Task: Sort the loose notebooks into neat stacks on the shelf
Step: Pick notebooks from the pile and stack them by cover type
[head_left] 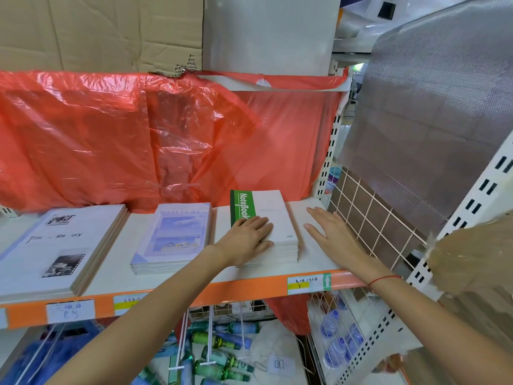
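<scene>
left hand [251,234]: flat, fingers straight, pressing the green-spined white notebook stack [273,226]
right hand [330,234]: hovering open just right of it
stack axis: running front-to-back on white shelf [305,209]

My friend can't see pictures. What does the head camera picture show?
A left hand presses flat on the green-and-white notebook stack, the right hand flat on the shelf beside it; two more notebook stacks lie further left.

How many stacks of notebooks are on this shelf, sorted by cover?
Green-spined "NoteBook" stack, under the left hand: 1
Blue sky-picture stack: 1
White stack with black-and-white photos: 1
Total: 3 stacks
</scene>
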A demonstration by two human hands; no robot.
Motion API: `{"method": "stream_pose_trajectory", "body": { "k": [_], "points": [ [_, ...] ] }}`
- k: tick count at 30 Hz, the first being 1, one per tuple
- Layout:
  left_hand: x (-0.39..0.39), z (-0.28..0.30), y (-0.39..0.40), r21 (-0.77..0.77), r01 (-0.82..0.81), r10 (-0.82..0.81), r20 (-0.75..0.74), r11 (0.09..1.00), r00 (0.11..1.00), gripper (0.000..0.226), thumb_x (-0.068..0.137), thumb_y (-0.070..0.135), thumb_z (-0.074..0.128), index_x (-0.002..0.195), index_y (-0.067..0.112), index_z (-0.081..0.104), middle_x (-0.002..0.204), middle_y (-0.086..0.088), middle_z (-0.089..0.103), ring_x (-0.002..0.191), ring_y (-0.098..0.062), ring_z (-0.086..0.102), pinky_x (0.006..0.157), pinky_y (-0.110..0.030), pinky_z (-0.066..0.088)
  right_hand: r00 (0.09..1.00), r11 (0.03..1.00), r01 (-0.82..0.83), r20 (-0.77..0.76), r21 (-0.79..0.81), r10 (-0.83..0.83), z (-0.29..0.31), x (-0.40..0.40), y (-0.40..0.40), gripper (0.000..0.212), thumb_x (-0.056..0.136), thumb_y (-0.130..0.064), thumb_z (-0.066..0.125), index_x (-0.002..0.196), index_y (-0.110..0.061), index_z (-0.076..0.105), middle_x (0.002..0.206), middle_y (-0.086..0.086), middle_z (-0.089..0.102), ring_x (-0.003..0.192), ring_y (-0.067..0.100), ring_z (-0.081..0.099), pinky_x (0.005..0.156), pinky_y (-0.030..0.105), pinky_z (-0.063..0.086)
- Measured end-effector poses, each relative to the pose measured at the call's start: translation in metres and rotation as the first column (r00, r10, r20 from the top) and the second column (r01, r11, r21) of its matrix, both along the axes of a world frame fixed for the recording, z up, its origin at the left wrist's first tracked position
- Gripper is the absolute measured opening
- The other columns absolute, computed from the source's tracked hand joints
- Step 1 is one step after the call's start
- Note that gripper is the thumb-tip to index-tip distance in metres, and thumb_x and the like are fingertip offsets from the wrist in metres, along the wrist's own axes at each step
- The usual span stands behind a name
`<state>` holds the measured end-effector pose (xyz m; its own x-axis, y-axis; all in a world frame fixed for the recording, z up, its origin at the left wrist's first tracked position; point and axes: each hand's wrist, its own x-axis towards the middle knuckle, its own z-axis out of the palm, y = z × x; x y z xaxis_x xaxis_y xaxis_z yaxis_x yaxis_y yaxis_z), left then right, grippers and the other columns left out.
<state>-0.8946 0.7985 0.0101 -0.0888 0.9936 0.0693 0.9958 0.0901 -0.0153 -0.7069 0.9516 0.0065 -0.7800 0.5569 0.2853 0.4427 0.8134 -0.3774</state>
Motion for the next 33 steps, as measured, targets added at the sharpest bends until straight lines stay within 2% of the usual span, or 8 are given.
{"method": "stream_pose_trajectory", "body": {
  "k": [3, 7, 11, 17, 23, 27, 30, 33],
  "points": [
    [-0.001, -0.003, 0.0, 0.0, -0.002, 0.002, 0.005, 1.0, 1.0, 0.058, 0.101, 0.048, 0.023, 0.145, 0.013, 0.031, 0.154, -0.005, 0.025, 0.142, -0.02, 0.019, 0.112, -0.034, 0.014, 1.0, 1.0, -0.002, 0.005, -0.016, 0.002, -0.001, 0.0, 0.0, 0.053, 0.099, -0.04, 0.039, 0.146, -0.018, 0.033, 0.151, 0.006, 0.033, 0.142, 0.015, 0.024, 0.117, 0.032, 0.006],
    [-0.001, -0.002, 0.0, 0.008, 0.013, -0.013, 0.012, 1.0, 1.0, 0.085, 0.083, 0.062, 0.0, 0.144, 0.013, 0.034, 0.152, -0.005, 0.029, 0.14, -0.02, 0.023, 0.111, -0.035, 0.017, 1.0, 1.0, -0.004, 0.011, -0.027, 0.005, -0.002, 0.0, -0.001, 0.052, 0.099, -0.04, 0.039, 0.146, -0.018, 0.033, 0.151, 0.007, 0.033, 0.141, 0.016, 0.026, 0.119, 0.034, 0.008],
    [-0.001, -0.003, 0.001, 0.008, -0.002, 0.001, 0.017, 1.0, 1.0, 0.054, 0.102, 0.043, 0.029, 0.147, 0.013, 0.029, 0.155, -0.005, 0.023, 0.143, -0.02, 0.017, 0.113, -0.034, 0.013, 1.0, 0.999, -0.013, 0.014, -0.035, 0.014, 0.001, 0.0, -0.004, 0.052, 0.099, -0.04, 0.038, 0.146, -0.018, 0.032, 0.152, 0.006, 0.032, 0.142, 0.015, 0.024, 0.117, 0.03, 0.004],
    [-0.001, 0.007, 0.002, -0.025, -0.028, 0.029, 0.043, 0.999, 0.999, 0.059, 0.1, 0.047, 0.032, 0.15, 0.015, 0.024, 0.157, -0.005, 0.021, 0.143, -0.021, 0.017, 0.115, -0.036, 0.013, 0.999, 0.998, -0.039, 0.009, -0.053, 0.04, 0.012, -0.004, -0.015, 0.053, 0.099, -0.038, 0.04, 0.147, -0.018, 0.031, 0.153, 0.005, 0.029, 0.142, 0.015, 0.022, 0.118, 0.032, 0.011],
    [-0.008, 0.016, -0.021, 0.189, -0.112, 0.088, 0.13, 0.976, 0.988, 0.065, 0.094, 0.054, 0.03, 0.144, 0.014, 0.037, 0.15, -0.006, 0.035, 0.137, -0.023, 0.032, 0.111, -0.036, 0.021, 0.992, 0.991, -0.126, -0.034, -0.042, 0.125, 0.02, -0.022, -0.03, 0.051, 0.1, -0.035, 0.041, 0.146, -0.018, 0.032, 0.151, 0.004, 0.034, 0.141, 0.014, 0.024, 0.118, 0.032, 0.012],
    [-0.026, 0.015, -0.059, 0.288, -0.257, 0.208, 0.19, 0.923, 0.96, 0.065, 0.09, 0.049, 0.025, 0.14, 0.011, 0.044, 0.145, -0.008, 0.042, 0.135, -0.023, 0.035, 0.109, -0.036, 0.024, 0.99, 0.99, -0.141, -0.02, -0.032, 0.14, 0.025, -0.043, -0.042, 0.051, 0.099, -0.035, 0.043, 0.145, -0.015, 0.035, 0.151, 0.006, 0.034, 0.14, 0.018, 0.026, 0.117, 0.032, 0.015],
    [-0.045, 0.014, -0.096, 0.32, -0.342, 0.305, 0.16, 0.884, 0.939, 0.071, 0.085, 0.049, 0.02, 0.131, 0.006, 0.053, 0.135, -0.013, 0.053, 0.125, -0.029, 0.048, 0.101, -0.041, 0.037, 0.983, 0.983, -0.185, 0.007, 0.001, 0.185, 0.03, -0.065, -0.063, 0.05, 0.1, -0.034, 0.042, 0.146, -0.015, 0.034, 0.151, 0.006, 0.034, 0.14, 0.018, 0.027, 0.116, 0.029, 0.013],
    [-0.065, 0.013, -0.138, 0.36, -0.413, 0.385, 0.15, 0.836, 0.911, 0.056, 0.083, 0.037, 0.033, 0.11, 0.0, 0.065, 0.108, -0.018, 0.067, 0.097, -0.034, 0.066, 0.08, -0.044, 0.052, 0.971, 0.971, -0.237, 0.029, 0.031, 0.236, 0.036, -0.092, -0.094, 0.049, 0.099, -0.029, 0.045, 0.144, -0.014, 0.036, 0.148, 0.005, 0.039, 0.136, 0.02, 0.034, 0.112, 0.027, 0.019]
  ]
}}
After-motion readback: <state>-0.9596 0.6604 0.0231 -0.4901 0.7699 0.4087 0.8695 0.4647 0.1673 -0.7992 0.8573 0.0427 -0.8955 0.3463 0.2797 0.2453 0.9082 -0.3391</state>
